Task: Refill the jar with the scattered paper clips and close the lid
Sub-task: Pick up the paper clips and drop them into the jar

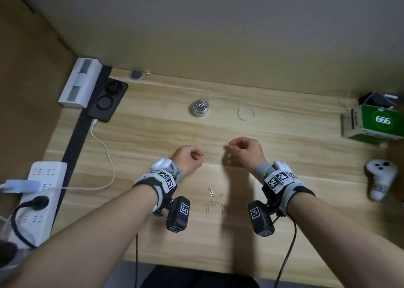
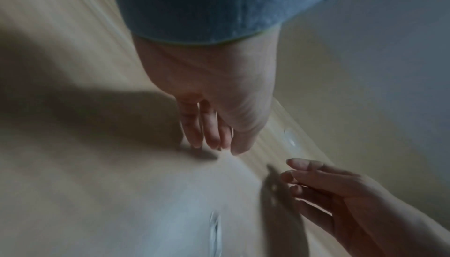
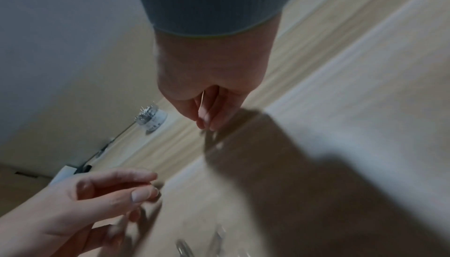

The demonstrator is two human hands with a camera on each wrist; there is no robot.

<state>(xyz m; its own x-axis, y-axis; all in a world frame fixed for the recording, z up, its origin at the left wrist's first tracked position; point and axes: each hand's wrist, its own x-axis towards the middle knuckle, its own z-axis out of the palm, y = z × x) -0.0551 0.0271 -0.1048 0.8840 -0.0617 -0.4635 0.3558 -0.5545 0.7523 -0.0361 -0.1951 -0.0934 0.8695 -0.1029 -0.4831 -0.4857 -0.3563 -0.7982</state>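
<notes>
Our left hand [image 1: 187, 156] hovers above the counter [image 1: 153, 139] with its grip loosely curled and nothing visible in it. Our right hand [image 1: 244, 151] is raised beside it, fingers [image 3: 207, 114] gathered; the right wrist view shows a thin pale sliver between them, but blur keeps us from telling whether the grip holds a clip. The two hands are near each other, apart, with bare wood between them. The jar [image 1: 199, 107] stands open farther back, well apart from both hands and heaped with clips; its clear lid [image 1: 245, 113] lies flat to the right of it. The loose paper clips [image 1: 215, 202] lie in a small cluster on the near side of the counter, between our two forearms and behind the hands. Open wood runs from hands to jar. At the left edge: a power strip [image 1: 41, 191] and a white cable [image 1: 105, 156]. At the right edge: a green box [image 1: 378, 121] and a white controller [image 1: 380, 178].
</notes>
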